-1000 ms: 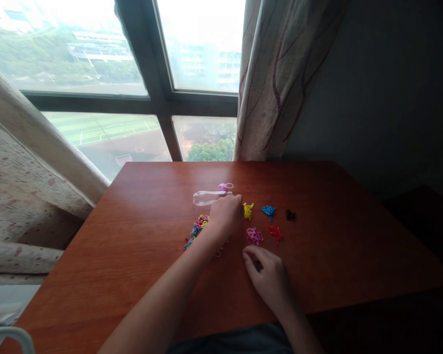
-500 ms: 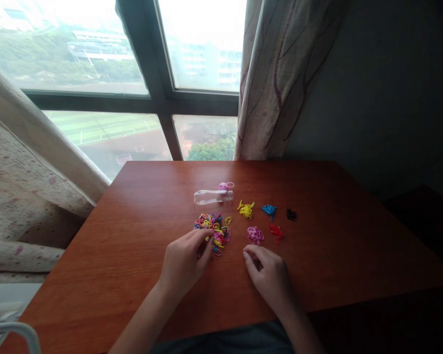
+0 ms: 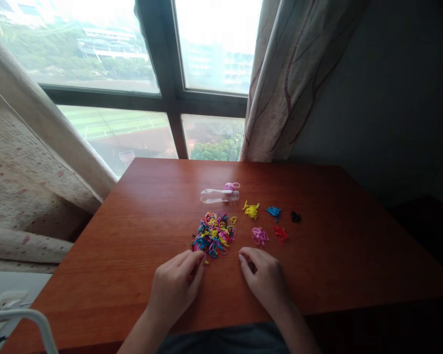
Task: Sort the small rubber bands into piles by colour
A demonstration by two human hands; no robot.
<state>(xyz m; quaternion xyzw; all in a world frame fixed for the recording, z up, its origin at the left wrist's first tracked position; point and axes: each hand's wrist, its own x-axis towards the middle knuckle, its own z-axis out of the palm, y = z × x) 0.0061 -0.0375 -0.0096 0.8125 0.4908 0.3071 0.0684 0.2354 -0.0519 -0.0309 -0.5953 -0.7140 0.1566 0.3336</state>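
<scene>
Your left hand (image 3: 179, 282), fingertips narrowed, stood at a yellow piece (image 3: 206, 262) beside the mixed pile (image 3: 214, 233), grip unclear, while your right hand (image 3: 263, 275), curled, any contents hidden, rested near the pink cluster (image 3: 259, 236), one of five spaced on the bench (image 3: 354, 260) presumably to keep colours unmixed.

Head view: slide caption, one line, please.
Left hand, yellow piece at its fingertips, by a multicoloured pile; five single-colour piles beyond the right hand; clear bottle lying on a wooden table.
</scene>
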